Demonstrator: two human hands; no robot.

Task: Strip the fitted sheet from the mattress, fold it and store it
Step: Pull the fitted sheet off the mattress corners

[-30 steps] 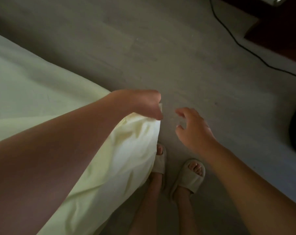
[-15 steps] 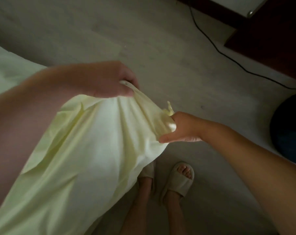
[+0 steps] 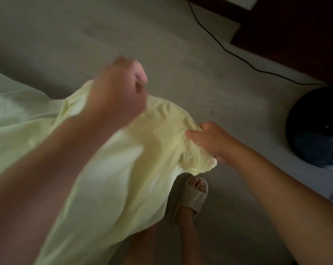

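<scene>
The pale yellow-green fitted sheet [image 3: 138, 165] hangs bunched in front of me over the grey floor and trails off to the left. My left hand [image 3: 119, 90], blurred by motion, grips the sheet's upper edge with curled fingers. My right hand [image 3: 209, 140] pinches a gathered corner of the same sheet lower and to the right, the thumb pressed on top of the cloth. The mattress itself is not visible under the fabric.
My feet in beige slippers [image 3: 192, 196] stand below the sheet. A round dark object [image 3: 316, 127] sits on the floor at the right. A black cable [image 3: 238, 54] runs across the floor toward dark wooden furniture [image 3: 295, 31] at the upper right.
My right hand, empty a second ago, has taken hold of the sheet's corner and pulled it rightward. The left hand has shifted right along the top edge and the sheet bunches between both.
</scene>
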